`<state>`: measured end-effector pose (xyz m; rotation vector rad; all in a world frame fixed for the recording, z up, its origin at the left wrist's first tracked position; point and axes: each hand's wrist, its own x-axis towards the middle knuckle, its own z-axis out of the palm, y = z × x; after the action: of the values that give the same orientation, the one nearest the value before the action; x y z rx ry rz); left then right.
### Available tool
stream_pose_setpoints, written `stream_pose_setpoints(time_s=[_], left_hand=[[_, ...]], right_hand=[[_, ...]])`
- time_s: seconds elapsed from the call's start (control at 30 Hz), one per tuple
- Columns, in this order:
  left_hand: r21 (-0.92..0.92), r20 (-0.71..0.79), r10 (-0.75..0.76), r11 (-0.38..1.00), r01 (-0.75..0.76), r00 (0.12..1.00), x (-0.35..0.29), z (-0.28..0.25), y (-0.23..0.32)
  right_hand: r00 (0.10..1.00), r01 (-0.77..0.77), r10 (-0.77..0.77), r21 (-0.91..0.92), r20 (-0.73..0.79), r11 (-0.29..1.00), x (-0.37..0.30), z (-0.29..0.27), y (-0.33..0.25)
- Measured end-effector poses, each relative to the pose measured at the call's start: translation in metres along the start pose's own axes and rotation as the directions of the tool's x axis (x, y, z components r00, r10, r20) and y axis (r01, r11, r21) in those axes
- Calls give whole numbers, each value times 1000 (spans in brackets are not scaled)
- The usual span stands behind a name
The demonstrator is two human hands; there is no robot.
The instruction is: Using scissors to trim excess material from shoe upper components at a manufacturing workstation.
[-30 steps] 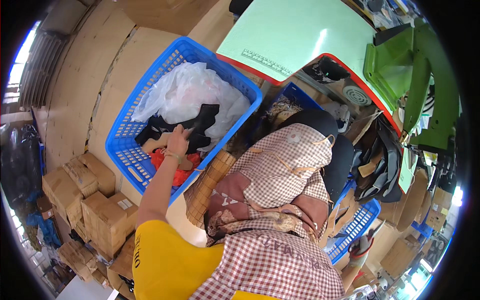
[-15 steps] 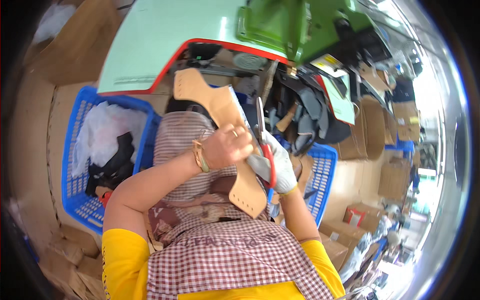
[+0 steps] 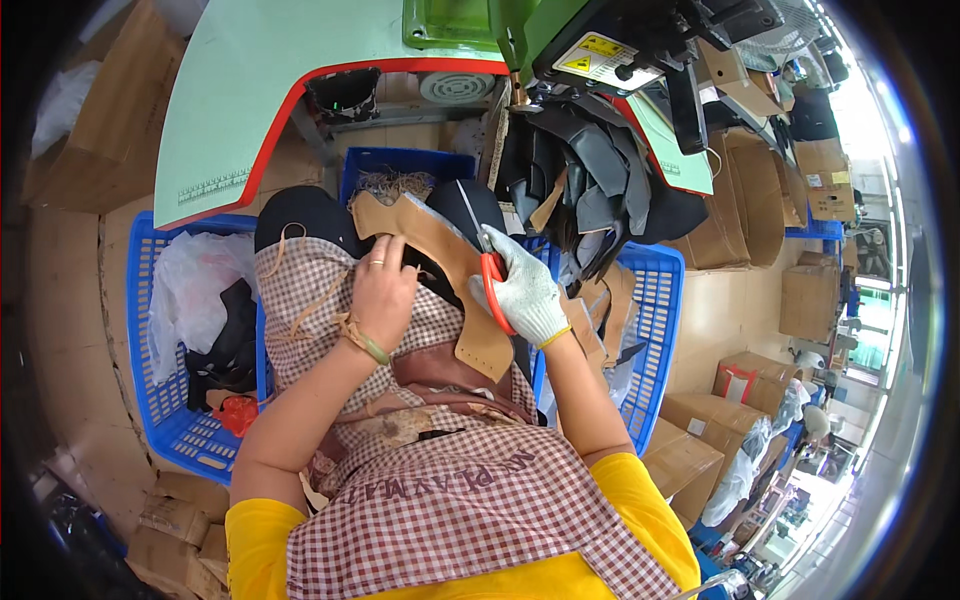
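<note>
A curved tan leather piece, with small holes along its lower end, lies slanted above my lap. My bare left hand, with a ring and wrist bands, grips its upper left edge; the fingertips rest on the leather and the thumb is hidden. In a pale work glove, my right hand holds a pair of scissors by the red handles, against the leather's right side. The scissor blades point up and away from me and look closed or nearly so. Whether the gloved fingers also pinch the leather I cannot tell.
A green-topped table with a red edge curves ahead, carrying a green machine. Dark pieces hang at its right. Blue baskets stand left and right; a blue bin with scraps sits beyond my knees.
My left hand has shifted from the leather's middle to its upper left edge. The leather has turned slightly and sits lower over my lap. The scissors remain in my right hand; the view has shifted.
</note>
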<state>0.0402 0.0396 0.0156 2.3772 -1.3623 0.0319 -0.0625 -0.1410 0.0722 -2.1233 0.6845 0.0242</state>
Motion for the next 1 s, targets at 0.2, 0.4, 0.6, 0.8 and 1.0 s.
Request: stream_pose_setpoints(time_s=[0.2,0.4,0.6,0.8,1.0], left_hand=[[-367,-11,90,926,-88,996,12,17,13],[-605,-135,17,790,-97,991,20,32,36],[-510,-225,168,819,-263,960,23,39,44],[-393,-247,249,858,-332,936,19,38,42],[-364,-284,284,852,-377,916,18,40,44]], right_hand=[[999,2,-1,-25,53,1000,11,-9,11],[977,-195,179,147,116,970,8,-31,12],[950,-136,101,-97,-297,986,-32,-52,21],[960,-276,261,459,99,844,-92,-71,-46],[850,-516,283,590,445,621,-116,-52,-7]])
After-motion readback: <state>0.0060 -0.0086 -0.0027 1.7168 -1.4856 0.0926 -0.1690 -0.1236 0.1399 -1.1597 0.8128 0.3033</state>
